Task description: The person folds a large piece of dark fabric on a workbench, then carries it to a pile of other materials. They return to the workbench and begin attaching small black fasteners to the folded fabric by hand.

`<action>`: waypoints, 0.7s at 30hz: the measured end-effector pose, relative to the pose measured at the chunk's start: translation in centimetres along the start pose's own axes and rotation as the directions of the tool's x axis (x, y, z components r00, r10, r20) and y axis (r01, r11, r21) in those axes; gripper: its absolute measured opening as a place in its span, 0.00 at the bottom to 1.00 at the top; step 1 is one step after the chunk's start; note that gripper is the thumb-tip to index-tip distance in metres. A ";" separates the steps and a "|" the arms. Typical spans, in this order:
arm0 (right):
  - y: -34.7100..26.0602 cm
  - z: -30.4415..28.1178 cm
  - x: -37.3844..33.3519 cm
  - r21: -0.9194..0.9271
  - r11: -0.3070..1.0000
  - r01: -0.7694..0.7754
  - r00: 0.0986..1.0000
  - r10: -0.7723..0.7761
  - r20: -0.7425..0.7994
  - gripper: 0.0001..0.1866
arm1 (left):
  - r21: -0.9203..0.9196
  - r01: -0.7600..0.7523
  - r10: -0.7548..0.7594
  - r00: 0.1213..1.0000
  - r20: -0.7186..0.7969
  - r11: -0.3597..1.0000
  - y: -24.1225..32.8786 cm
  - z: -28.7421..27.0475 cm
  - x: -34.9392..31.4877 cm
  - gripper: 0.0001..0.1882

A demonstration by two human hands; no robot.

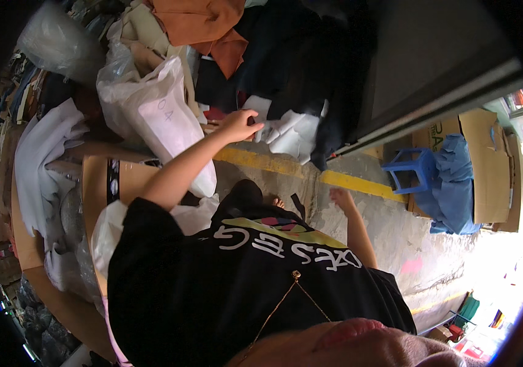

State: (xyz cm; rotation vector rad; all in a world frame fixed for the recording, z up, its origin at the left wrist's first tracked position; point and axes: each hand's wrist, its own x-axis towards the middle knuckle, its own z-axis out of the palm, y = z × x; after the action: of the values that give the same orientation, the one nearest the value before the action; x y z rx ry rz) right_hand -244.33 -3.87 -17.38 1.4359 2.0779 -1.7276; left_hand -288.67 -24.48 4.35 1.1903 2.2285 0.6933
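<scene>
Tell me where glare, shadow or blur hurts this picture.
Head view: glare washes out the far lower right, past the floor; dark cloth sinks into shadow; same view, the right hand looks softer than the left hand.

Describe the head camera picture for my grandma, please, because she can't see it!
A person's left hand is near white cloth, with a white bag to its left. The right hand hangs above the floor, and a blue stool stands farther right.
</scene>
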 end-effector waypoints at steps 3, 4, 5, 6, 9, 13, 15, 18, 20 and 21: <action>-12.9 -0.9 4.7 0.133 0.967 0.219 0.975 -0.211 -0.072 0.15 | 0.046 0.026 -0.017 0.982 -0.188 0.999 -1.1 3.4 9.7 0.36; -15.6 -0.9 5.9 0.159 0.953 0.258 0.966 -0.250 -0.067 0.15 | 0.131 0.069 -0.035 0.969 -0.243 0.989 -0.5 4.4 12.9 0.37; -18.0 -0.6 7.2 0.188 0.936 0.298 0.955 -0.292 -0.058 0.15 | 0.216 0.122 -0.052 0.952 -0.301 0.969 -0.3 5.3 15.8 0.39; -20.9 -0.2 8.7 0.214 0.912 0.350 0.936 -0.347 -0.052 0.15 | 0.296 0.177 -0.057 0.926 -0.373 0.939 -0.4 5.4 18.8 0.40; -24.6 1.3 8.8 0.446 0.871 0.205 0.968 -0.248 0.040 0.16 | 0.451 0.270 -0.158 0.950 -0.271 0.851 2.0 6.1 25.1 0.57; -28.5 3.4 10.8 0.479 0.878 -0.013 0.917 -0.181 0.357 0.15 | 0.335 0.445 -0.401 0.895 -0.194 0.831 1.1 5.8 29.3 0.63; -30.9 2.9 14.1 0.411 0.912 0.018 0.926 -0.170 0.337 0.16 | 0.358 0.430 -0.374 0.902 -0.217 0.829 -0.4 6.9 29.8 0.62; -35.7 1.2 21.6 0.480 0.877 0.023 0.962 -0.150 0.229 0.17 | 0.397 0.354 -0.266 0.928 -0.261 0.847 -2.8 7.8 29.6 0.49; -39.7 0.2 27.5 0.501 0.861 0.088 0.974 -0.179 0.136 0.17 | 0.352 0.312 -0.250 0.945 -0.209 0.882 -3.8 6.8 29.7 0.44; -42.3 -0.4 30.3 0.486 0.866 0.120 0.980 -0.181 0.081 0.17 | 0.413 0.245 -0.123 0.946 -0.298 0.877 -4.2 6.4 29.5 0.36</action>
State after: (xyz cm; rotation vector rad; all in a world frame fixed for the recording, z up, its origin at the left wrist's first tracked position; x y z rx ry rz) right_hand -289.89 17.55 -4.19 1.2376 1.8155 -2.4605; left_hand -301.15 -0.09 -8.96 1.1109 2.7907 0.2749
